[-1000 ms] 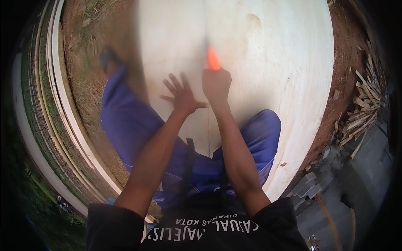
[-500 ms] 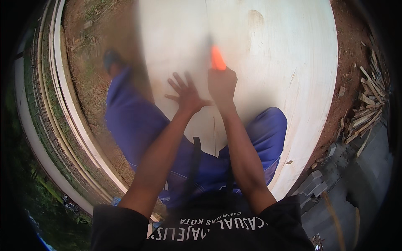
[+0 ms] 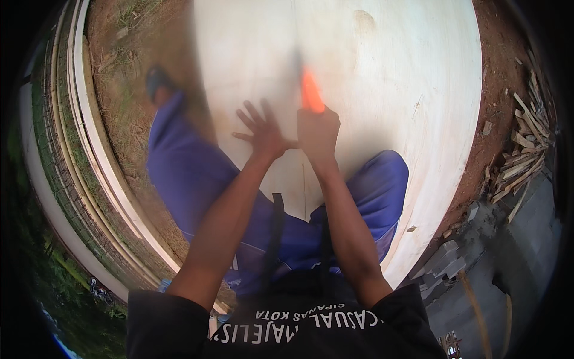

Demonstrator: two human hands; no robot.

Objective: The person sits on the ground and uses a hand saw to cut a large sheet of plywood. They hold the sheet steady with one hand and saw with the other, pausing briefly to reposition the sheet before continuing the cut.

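A large pale plywood sheet [image 3: 388, 78] lies beneath my hands, with a thin dark line running lengthwise near its middle. My right hand [image 3: 318, 134] is closed round the orange handle of a handsaw [image 3: 311, 90]; its narrow dark blade, blurred and seen edge-on, points away from me along that line. Just left of it, my left hand [image 3: 266, 131] lies flat on the sheet with fingers spread, its thumb reaching close to my right wrist.
My bent right leg [image 3: 379, 179] rests on the sheet, while my left foot [image 3: 158, 84] is beyond its left edge on grassy soil. Scrap wood [image 3: 526, 143] is heaped at right, near grey blocks [image 3: 445, 263]. Long pale beams [image 3: 98, 131] run along the left.
My right hand has drawn back slightly toward me with the handsaw's handle. My left hand stays spread on the sheet, nearly in the same place.
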